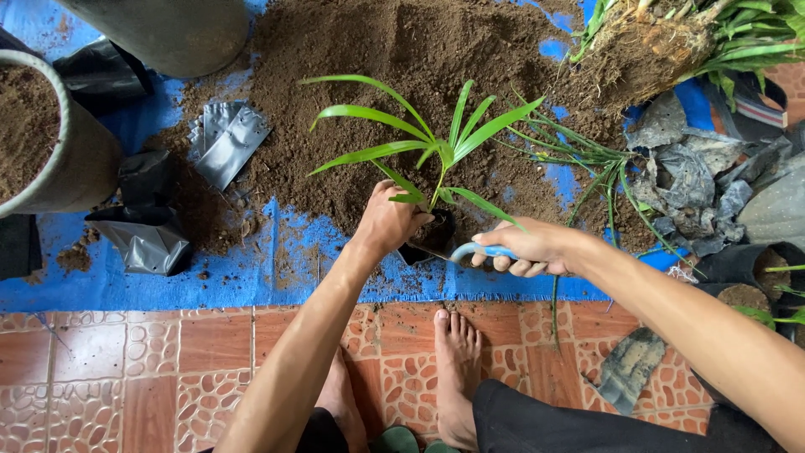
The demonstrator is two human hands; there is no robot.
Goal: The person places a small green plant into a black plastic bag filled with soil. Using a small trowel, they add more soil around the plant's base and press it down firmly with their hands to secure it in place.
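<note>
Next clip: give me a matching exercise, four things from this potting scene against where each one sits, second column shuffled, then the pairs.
Things:
1. left hand
2. right hand
3. soil-filled pot
4. uprooted plant clump

Places:
A. top right, roots bare, on the blue tarp
B. at the base of the small palm seedling in its black bag
C. far left edge
D. around the blue handle of a tool

Pairs: 1-B, 2-D, 3-C, 4-A

Seedling (436,159) on soil heap (394,75) atop tarp (168,285), pot (50,143) far left, uprooted clump (654,42) right.
</note>
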